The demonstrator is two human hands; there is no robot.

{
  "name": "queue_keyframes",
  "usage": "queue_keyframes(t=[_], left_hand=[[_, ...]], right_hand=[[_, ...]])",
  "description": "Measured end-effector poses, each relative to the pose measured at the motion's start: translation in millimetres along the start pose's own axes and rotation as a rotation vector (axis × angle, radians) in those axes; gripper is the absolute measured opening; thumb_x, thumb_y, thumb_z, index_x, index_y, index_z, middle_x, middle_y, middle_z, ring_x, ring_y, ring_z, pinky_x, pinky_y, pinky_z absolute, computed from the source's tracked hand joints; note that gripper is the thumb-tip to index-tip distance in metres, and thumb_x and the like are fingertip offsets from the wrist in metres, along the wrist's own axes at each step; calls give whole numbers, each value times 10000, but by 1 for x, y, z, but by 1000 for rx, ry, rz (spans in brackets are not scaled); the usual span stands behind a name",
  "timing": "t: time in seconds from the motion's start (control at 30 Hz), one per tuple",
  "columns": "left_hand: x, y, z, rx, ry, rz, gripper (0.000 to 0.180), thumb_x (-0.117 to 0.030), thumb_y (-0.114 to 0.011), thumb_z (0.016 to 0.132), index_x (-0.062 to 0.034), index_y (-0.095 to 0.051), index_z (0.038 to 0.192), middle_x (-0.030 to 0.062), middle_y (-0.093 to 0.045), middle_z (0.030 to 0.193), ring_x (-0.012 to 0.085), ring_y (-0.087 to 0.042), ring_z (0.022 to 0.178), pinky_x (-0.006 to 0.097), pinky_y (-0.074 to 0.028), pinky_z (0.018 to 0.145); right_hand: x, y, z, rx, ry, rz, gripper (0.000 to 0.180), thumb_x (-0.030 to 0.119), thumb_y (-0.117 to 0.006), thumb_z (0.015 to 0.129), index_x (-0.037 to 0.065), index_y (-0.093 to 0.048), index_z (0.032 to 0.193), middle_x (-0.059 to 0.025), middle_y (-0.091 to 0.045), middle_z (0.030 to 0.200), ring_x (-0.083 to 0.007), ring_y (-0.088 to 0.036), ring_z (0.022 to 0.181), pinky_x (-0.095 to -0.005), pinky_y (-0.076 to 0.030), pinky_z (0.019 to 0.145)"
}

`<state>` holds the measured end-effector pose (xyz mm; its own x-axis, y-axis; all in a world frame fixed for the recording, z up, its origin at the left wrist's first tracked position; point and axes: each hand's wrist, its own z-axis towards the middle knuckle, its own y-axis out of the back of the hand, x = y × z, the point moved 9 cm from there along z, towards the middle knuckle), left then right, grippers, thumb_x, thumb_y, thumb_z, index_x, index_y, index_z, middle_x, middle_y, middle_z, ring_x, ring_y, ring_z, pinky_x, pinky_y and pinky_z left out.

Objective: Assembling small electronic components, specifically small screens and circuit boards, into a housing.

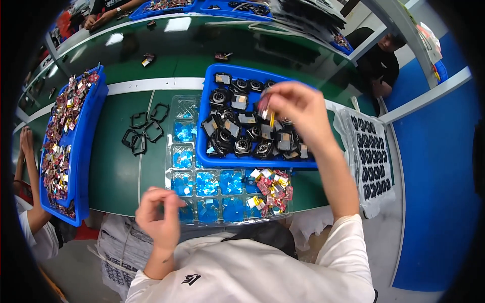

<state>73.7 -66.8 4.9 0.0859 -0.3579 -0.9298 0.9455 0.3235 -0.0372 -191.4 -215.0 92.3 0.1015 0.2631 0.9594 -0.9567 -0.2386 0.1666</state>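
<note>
My right hand (295, 103) is raised over a blue bin (208, 76), its fingers pinching a small red circuit board (263, 102); motion blurs both. A yellow strip and a pale part show just below the board. Black watch-like housings (242, 145), some with grey faces, fill the bin beneath. My left hand (160, 214) is half curled at the left front corner of a clear compartment tray (169, 174). What its fingers hold, if anything, is too small to make out. Blue film pieces (207, 183) lie in the tray, and red boards with yellow and white parts (273, 189) are heaped at its right.
Several black frames (146, 129) lie on the green table (113, 166). Another blue bin (83, 187) full of red boards stands left. At right, black parts (373, 156) sit in rows on a white sheet. A green belt (189, 48) runs behind; other people are nearby.
</note>
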Motion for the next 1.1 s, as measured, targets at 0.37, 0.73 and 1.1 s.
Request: queue_keyframes(t=[0.37, 0.73, 1.1], left_hand=[[27, 45, 16, -184, 65, 241, 203, -73, -579, 900, -15, -516, 716, -4, -561, 604, 18, -438, 528, 173, -316, 499], [26, 36, 22, -75, 42, 381, 311, -86, -553, 914, 0, -532, 617, 20, -520, 559, 52, -467, 528, 206, -319, 488], [30, 51, 18, -168, 48, 14, 167, 5, -353, 890, -5, -503, 816, 26, -479, 618, 58, -430, 533, 180, -279, 501]], right_hand=[[-182, 197, 144, -476, -467, -341, 159, 146, -733, 747, 42, -706, 864, -56, -673, 802, -114, -621, 668, -232, -495, 545], [-106, 179, 116, -370, -216, -716, 324, 336, -631, 820, 40, -687, 701, -40, -641, 613, -114, -604, 555, -259, -469, 532], [9, -32, -99, 251, 81, -819, 233, 263, -744, 693, 64, -647, 766, -57, -609, 751, -228, -599, 667, -324, -474, 585]])
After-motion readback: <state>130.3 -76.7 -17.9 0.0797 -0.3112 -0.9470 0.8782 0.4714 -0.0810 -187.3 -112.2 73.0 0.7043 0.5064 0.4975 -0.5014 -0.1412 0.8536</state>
